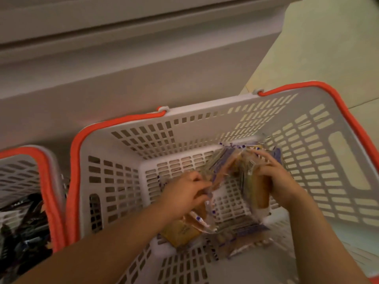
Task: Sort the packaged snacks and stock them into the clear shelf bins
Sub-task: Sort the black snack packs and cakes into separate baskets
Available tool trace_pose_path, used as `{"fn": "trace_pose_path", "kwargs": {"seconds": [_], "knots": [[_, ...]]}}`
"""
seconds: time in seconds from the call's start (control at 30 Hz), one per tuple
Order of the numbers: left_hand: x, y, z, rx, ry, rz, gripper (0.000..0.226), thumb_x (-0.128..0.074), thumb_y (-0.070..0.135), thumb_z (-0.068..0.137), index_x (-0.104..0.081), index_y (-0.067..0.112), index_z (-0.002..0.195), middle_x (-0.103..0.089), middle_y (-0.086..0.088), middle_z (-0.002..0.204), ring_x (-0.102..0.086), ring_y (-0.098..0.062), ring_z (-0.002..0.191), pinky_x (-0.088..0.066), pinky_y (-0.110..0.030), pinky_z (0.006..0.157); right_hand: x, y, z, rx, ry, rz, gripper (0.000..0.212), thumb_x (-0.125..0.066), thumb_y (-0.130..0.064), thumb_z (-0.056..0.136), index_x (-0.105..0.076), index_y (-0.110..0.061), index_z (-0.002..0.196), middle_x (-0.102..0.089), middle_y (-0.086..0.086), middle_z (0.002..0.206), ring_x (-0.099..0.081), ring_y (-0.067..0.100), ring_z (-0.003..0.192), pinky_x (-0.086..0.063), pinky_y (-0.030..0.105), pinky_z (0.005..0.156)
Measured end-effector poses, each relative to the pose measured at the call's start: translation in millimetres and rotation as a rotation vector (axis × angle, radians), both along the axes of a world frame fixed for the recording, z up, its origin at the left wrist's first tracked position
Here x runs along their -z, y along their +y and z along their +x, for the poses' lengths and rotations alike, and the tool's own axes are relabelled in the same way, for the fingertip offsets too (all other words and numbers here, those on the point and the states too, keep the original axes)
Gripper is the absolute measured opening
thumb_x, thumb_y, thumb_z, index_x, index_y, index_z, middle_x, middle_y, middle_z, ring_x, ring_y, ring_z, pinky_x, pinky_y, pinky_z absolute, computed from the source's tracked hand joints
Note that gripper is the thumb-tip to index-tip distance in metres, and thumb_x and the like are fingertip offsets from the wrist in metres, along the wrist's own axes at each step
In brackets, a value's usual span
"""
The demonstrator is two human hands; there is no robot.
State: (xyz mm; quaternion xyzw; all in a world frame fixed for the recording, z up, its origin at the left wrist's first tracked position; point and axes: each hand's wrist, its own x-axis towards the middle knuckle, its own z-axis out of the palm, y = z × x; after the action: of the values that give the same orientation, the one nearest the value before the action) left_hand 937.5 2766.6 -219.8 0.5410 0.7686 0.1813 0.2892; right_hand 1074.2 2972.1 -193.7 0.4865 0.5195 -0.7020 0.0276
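Both my hands reach down into a white slotted basket (127,181) with an orange rim. My left hand (184,193) grips clear-wrapped snack cakes with purple print (184,228) near the basket's middle. My right hand (274,179) holds another bunch of the same wrapped cakes (260,191), lifted off the floor of the basket. More of these packets (242,238) lie on the basket bottom below my hands, and some (227,156) lean against the far wall. The picture is blurred by motion.
A second white basket (26,177) with an orange rim stands at the left, holding dark-wrapped snacks (22,228). A grey cabinet front (143,64) rises behind both baskets. Pale floor tiles (328,48) show at the upper right.
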Motion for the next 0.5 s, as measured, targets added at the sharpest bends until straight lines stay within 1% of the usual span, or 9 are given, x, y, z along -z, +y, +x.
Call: {"fn": "trace_pose_path", "kwargs": {"seconds": [0.03,0.1,0.17,0.23,0.3,0.37,0.43,0.47,0.5], "knots": [[0.8,-1.6,5.3,0.041,0.025,0.002,0.042,-0.051,0.039,0.092,-0.049,0.029,0.133,-0.048,0.004,0.12,-0.046,-0.014,0.107,-0.04,-0.026,0.089,1.1,-2.6,0.2,-0.022,-0.017,0.002,0.055,-0.044,0.008,0.082,-0.062,-0.036,0.107,-0.054,0.013,0.117,-0.052,0.035,0.102,-0.045,0.042,0.08],[0.6,-3.0,8.7,0.043,0.028,-0.013,0.038,-0.048,0.038,0.093,-0.053,0.027,0.13,-0.049,0.005,0.121,-0.046,-0.014,0.109,-0.04,-0.027,0.089,1.8,-7.7,-1.4,-0.06,-0.041,0.028,0.055,-0.044,0.007,0.081,-0.059,-0.035,0.113,-0.051,0.011,0.119,-0.051,0.033,0.106,-0.045,0.043,0.084],[-1.7,-2.7,5.4,0.007,0.003,-0.058,0.036,-0.047,0.036,0.094,-0.055,0.027,0.127,-0.05,0.006,0.121,-0.047,-0.014,0.11,-0.041,-0.028,0.09,0.8,-12.4,-4.5,-0.076,-0.058,0.08,0.054,-0.046,0.006,0.081,-0.058,-0.037,0.111,-0.052,0.007,0.113,-0.051,0.027,0.102,-0.044,0.038,0.077],[-6.4,-2.6,-1.5,-0.017,0.006,-0.114,0.033,-0.047,0.035,0.094,-0.057,0.028,0.125,-0.051,0.005,0.12,-0.049,-0.016,0.108,-0.044,-0.03,0.088,0.5,-18.9,-7.1,-0.155,-0.087,0.195,0.05,-0.052,0.001,0.083,-0.051,-0.039,0.114,-0.052,-0.005,0.106,-0.051,0.015,0.095,-0.043,0.031,0.072],[-13.3,-4.4,-12.4,-0.067,0.0,-0.171,0.03,-0.048,0.032,0.094,-0.06,0.026,0.12,-0.053,0.003,0.117,-0.052,-0.018,0.106,-0.046,-0.032,0.086,0.6,-32.3,-12.4,-0.376,-0.062,0.264,0.054,-0.061,-0.009,0.084,-0.041,-0.039,0.123,-0.052,-0.01,0.112,-0.052,0.006,0.096,-0.046,0.03,0.077],[-23.4,-8.3,-27.6,-0.162,0.002,-0.234,0.025,-0.049,0.03,0.093,-0.063,0.022,0.112,-0.054,0.0,0.11,-0.054,-0.02,0.102,-0.047,-0.033,0.084,3.7,-53.7,-20.5,-0.689,-0.056,0.268,0.066,-0.07,-0.02,0.08,-0.033,-0.039,0.132,-0.049,-0.002,0.13,-0.052,0.011,0.112,-0.047,0.034,0.09],[-36.7,-16.0,-42.4,-0.197,0.064,-0.322,0.024,-0.051,0.03,0.091,-0.061,0.018,0.109,-0.055,-0.003,0.107,-0.056,-0.021,0.098,-0.046,-0.032,0.081,9.6,-78.4,-28.6,-1.011,-0.139,0.389,0.084,-0.071,-0.033,0.079,-0.02,-0.027,0.146,-0.028,0.003,0.149,-0.035,0.022,0.133,-0.035,0.041,0.107],[-45.0,-21.9,-47.4,-0.184,0.096,-0.37,0.024,-0.051,0.03,0.091,-0.059,0.016,0.109,-0.055,-0.005,0.108,-0.056,-0.022,0.097,-0.045,-0.032,0.079,11.1,-89.4,-32.5,-1.106,-0.185,0.444,0.089,-0.069,-0.038,0.08,-0.014,-0.022,0.148,-0.019,0.004,0.152,-0.028,0.025,0.136,-0.031,0.04,0.11],[-53.9,-30.0,-50.4,-0.163,0.117,-0.404,0.025,-0.051,0.031,0.091,-0.057,0.015,0.11,-0.056,-0.006,0.109,-0.055,-0.022,0.097,-0.045,-0.032,0.079,10.0,-98.5,-36.2,-1.152,-0.227,0.486,0.088,-0.067,-0.039,0.082,-0.013,-0.019,0.148,-0.017,0.005,0.152,-0.027,0.026,0.136,-0.031,0.039,0.109]]}}
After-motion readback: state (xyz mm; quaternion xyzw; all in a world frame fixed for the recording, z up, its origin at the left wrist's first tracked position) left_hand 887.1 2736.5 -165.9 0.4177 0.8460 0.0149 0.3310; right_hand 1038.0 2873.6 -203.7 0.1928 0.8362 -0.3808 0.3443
